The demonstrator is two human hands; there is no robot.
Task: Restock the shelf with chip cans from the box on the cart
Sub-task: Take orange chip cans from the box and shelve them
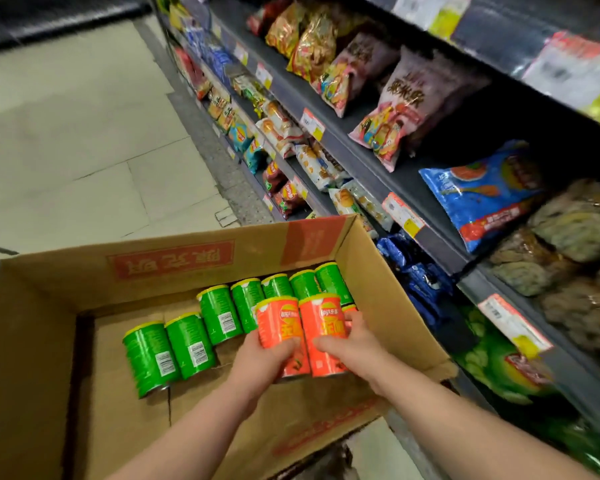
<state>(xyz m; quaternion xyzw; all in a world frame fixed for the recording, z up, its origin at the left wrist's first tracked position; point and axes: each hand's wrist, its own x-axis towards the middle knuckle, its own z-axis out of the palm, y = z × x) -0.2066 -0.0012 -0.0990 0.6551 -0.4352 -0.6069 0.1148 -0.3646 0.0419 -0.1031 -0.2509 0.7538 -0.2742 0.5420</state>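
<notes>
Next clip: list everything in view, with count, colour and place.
Box: one, brown cardboard, red print, open, before the person.
Green chip cans: seven, green, inside the box.
Orange chip cans: three, orange, in the box; two held, one mostly hidden.
Shelf: one, dark grey, right side.
Snack bags: many, mixed colours, on the shelf.
Floor: beige tiles, left.
Left hand: one, grips the left orange can.
Right hand: one, grips the right orange can.

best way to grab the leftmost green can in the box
Around the middle of its body, from above and the left: the leftmost green can lies on its side, barcode up, with bare box floor on its left and the next can close on its right.
</notes>
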